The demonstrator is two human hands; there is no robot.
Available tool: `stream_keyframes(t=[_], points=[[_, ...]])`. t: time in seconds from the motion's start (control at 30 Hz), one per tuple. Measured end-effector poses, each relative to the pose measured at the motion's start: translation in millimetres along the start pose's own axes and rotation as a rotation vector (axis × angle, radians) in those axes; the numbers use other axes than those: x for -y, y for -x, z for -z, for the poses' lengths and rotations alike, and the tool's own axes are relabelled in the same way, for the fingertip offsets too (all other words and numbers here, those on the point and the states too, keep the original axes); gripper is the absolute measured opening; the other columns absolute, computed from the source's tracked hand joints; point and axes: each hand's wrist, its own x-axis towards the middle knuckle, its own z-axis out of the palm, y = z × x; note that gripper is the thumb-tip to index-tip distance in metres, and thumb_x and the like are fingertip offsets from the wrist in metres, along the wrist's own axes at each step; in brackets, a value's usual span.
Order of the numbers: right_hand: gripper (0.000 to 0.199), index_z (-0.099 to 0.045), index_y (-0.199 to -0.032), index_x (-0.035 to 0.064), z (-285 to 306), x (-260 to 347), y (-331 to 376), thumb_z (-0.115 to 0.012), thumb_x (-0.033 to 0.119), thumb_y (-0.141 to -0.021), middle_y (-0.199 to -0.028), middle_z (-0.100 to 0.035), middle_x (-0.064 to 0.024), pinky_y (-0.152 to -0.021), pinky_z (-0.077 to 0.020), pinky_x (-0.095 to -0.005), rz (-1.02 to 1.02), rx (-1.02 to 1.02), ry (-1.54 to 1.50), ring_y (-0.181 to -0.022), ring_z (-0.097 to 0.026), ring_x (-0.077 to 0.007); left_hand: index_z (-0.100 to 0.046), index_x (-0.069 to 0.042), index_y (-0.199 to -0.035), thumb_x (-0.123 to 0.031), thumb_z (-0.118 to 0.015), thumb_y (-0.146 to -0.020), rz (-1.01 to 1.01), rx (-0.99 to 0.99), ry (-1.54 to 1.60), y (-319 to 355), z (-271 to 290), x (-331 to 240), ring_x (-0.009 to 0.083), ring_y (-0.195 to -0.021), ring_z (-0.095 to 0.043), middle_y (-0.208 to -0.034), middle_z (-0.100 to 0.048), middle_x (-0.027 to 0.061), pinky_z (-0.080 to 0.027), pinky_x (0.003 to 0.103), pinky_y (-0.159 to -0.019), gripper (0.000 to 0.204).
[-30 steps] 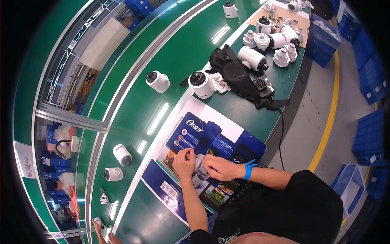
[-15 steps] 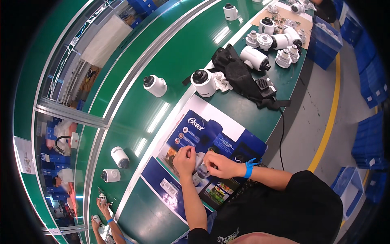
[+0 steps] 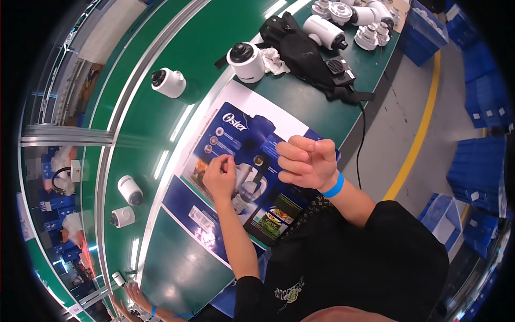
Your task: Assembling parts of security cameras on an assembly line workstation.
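Two white cameras sat on the left belt, a third farther up, with bare green around them. Left hand was pinched on the box, which lay flat across the bench's near edge; whether it held anything small, couldn't tell. Right hand was clenched loosely above the box, wristband at the wrist. One domed camera stood beyond, beside a black bag. Floor was open to the right.

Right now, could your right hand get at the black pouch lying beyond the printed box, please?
Probably yes: the right hand is raised over the printed box, and nothing stands between it and the black pouch.
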Motion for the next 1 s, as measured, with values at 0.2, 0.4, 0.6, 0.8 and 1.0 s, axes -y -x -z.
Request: stream_keyframes(t=[0.2,0.4,0.6,0.8,1.0], points=[[0.013,-0.047,-0.078,0.018,-16,-2,5,-0.055,0.018,-0.089,-0.086,-0.045,0.004,-0.066,-0.0379,-0.0272,0.016,0.193,-0.1,-0.068,-0.048,-0.0073,-0.067,-0.008,-0.079,-0.012,-0.07,-0.078,-0.008,0.009,0.021,0,-2,-2,0.0146,-0.054,-0.054,-0.066,-0.058,0.0015,-0.042,0.029,-0.052,0.005],[0.027,-0.049,-0.079,0.02,-25,-8,6,-0.063,0.04,-0.09,-0.084,-0.048,0.0047,-0.064,-0.0373,-0.0259,0.01,0.281,0.0,-0.065,-0.047,-0.0061,-0.067,-0.008,-0.081,-0.012,-0.07,-0.079,0.002,0.012,0.008,4,0,4,0.0139,-0.055,-0.054,-0.067,-0.059,0.001,-0.043,0.028,-0.053,0.005],[0.024,-0.052,-0.08,0.0191,-34,-7,7,-0.066,0.037,-0.089,-0.085,-0.05,0.0034,-0.061,-0.0367,-0.0265,0.02,0.283,0.028,-0.061,-0.046,-0.0067,-0.068,-0.007,-0.081,-0.011,-0.07,-0.079,0.017,0.021,0.004,3,0,0,0.0124,-0.055,-0.054,-0.068,-0.06,0.0011,-0.043,0.027,-0.053,0.005],[0.023,-0.053,-0.081,0.0175,-38,-3,9,-0.065,0.035,-0.09,-0.085,-0.049,0.0025,-0.061,-0.036,-0.0268,0.023,0.285,0.094,-0.062,-0.045,-0.0077,-0.068,-0.007,-0.082,-0.011,-0.07,-0.079,0.001,0.015,0.003,1,-5,-3,0.0123,-0.055,-0.054,-0.068,-0.06,0.0017,-0.043,0.026,-0.054,0.006],[0.011,-0.053,-0.083,0.013,-30,-1,5,-0.057,0.021,-0.088,-0.086,-0.05,-0.0014,-0.061,-0.0337,-0.0309,-0.005,0.284,0.106,-0.064,-0.043,-0.014,-0.068,-0.009,-0.082,-0.013,-0.07,-0.079,-0.003,0.001,-0.008,1,0,1,0.0136,-0.055,-0.055,-0.068,-0.061,0.0018,-0.044,0.027,-0.053,0.006]])
